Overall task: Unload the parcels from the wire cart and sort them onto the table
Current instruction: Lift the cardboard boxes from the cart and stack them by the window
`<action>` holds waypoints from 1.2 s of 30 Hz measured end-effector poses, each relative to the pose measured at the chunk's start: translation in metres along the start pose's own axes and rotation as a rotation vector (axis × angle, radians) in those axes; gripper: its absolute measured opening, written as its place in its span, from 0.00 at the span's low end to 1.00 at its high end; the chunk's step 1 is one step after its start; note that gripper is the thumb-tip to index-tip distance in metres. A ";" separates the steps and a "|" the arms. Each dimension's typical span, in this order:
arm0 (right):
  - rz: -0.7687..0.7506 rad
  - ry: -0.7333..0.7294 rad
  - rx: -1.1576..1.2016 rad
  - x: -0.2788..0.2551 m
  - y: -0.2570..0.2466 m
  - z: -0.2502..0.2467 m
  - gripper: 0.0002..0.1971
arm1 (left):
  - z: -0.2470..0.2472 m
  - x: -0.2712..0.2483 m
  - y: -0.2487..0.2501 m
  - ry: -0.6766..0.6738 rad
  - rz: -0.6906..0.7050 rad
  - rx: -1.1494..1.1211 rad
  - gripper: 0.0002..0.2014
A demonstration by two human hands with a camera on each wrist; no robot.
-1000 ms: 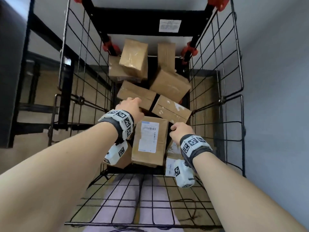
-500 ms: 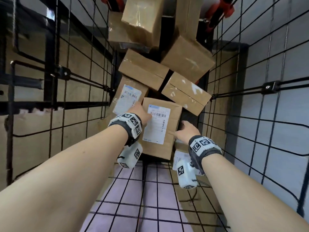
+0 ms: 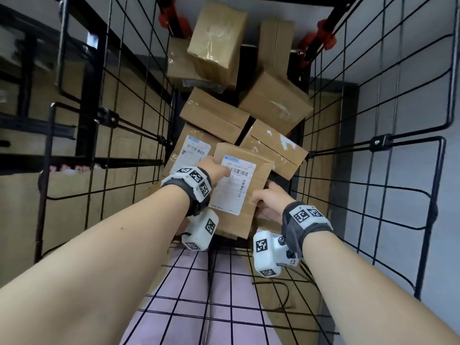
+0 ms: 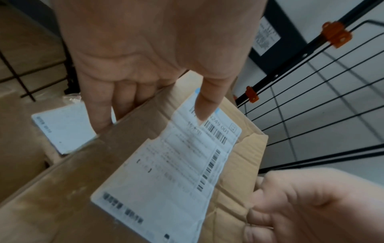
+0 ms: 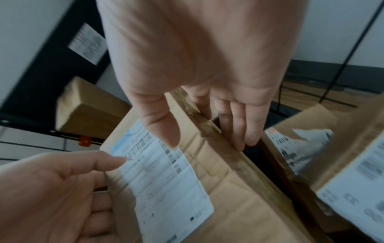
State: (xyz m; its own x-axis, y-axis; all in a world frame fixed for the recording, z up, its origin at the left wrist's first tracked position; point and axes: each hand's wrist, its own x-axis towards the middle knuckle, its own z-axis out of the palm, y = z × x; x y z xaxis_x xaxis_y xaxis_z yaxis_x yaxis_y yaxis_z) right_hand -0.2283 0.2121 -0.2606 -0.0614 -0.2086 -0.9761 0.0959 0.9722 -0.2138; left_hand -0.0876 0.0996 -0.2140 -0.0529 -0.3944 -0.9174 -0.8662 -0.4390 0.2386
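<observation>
A brown cardboard parcel point(image 3: 251, 195) with a white shipping label sits held between both hands inside the black wire cart point(image 3: 373, 170). My left hand point(image 3: 219, 170) grips its left edge, thumb point(image 4: 207, 105) on the label and fingers point(image 4: 104, 106) down the side. My right hand point(image 3: 263, 200) grips the right edge, thumb point(image 5: 164, 128) on the top face and fingers point(image 5: 239, 128) along the side wall. The parcel point(image 4: 166, 172) point(image 5: 224, 189) is tilted, its near end raised above the other boxes.
A second labelled parcel point(image 3: 194, 150) lies just under and left of the held one. Several plain brown boxes point(image 3: 276, 103) pile up behind it. Wire walls close in left and right, with red clips point(image 3: 316, 43) at the far posts. Another labelled box point(image 5: 332, 156) sits at the right.
Both hands have lifted the labelled parcel up and toward me. The second labelled parcel beneath it on the left has come into sight. The view has moved deeper into the cart.
</observation>
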 end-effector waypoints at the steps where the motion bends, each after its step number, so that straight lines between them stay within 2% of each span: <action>1: -0.033 0.016 -0.004 -0.009 -0.005 -0.002 0.54 | -0.004 -0.008 0.005 0.011 0.016 -0.003 0.23; 8: -0.262 0.147 -0.030 -0.098 -0.052 -0.015 0.38 | -0.041 -0.083 0.034 0.136 0.155 -0.050 0.24; 12: -0.407 0.201 0.029 -0.145 -0.074 -0.014 0.35 | -0.064 -0.126 0.043 0.215 0.265 -0.070 0.18; 15: -0.498 0.225 0.067 -0.188 -0.087 -0.007 0.27 | -0.083 -0.159 0.045 0.275 0.353 -0.095 0.18; 18: -0.610 0.280 0.041 -0.230 -0.095 0.005 0.24 | -0.101 -0.195 0.039 0.343 0.458 -0.131 0.18; 21: -0.715 0.349 0.023 -0.270 -0.099 0.021 0.15 | -0.117 -0.231 0.028 0.416 0.557 -0.151 0.19; 22: -0.762 0.381 -0.001 -0.286 -0.100 0.031 0.13 | -0.124 -0.247 0.020 0.443 0.591 -0.161 0.19; 25: -0.856 0.485 -0.039 -0.328 -0.097 0.064 0.21 | -0.142 -0.289 -0.007 0.503 0.687 -0.219 0.19; 28: -0.956 0.537 -0.047 -0.374 -0.090 0.101 0.11 | -0.161 -0.332 -0.040 0.576 0.772 -0.243 0.18; 31: -1.051 0.582 -0.025 -0.413 -0.084 0.140 0.17 | -0.181 -0.371 -0.076 0.639 0.829 -0.266 0.18; 34: -1.121 0.574 0.026 -0.446 -0.078 0.181 0.07 | -0.200 -0.406 -0.109 0.716 0.866 -0.294 0.20; 36: -1.158 0.562 0.065 -0.462 -0.075 0.207 0.07 | -0.212 -0.426 -0.130 0.771 0.873 -0.299 0.23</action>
State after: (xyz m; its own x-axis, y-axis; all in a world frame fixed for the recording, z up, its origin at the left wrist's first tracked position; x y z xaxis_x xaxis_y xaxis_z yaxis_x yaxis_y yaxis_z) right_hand -0.0013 0.2134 0.1980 -0.5474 -0.8335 -0.0745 -0.2466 0.2458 -0.9374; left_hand 0.1526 0.1537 0.2132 -0.1647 -0.9863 -0.0024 -0.5313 0.0866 0.8427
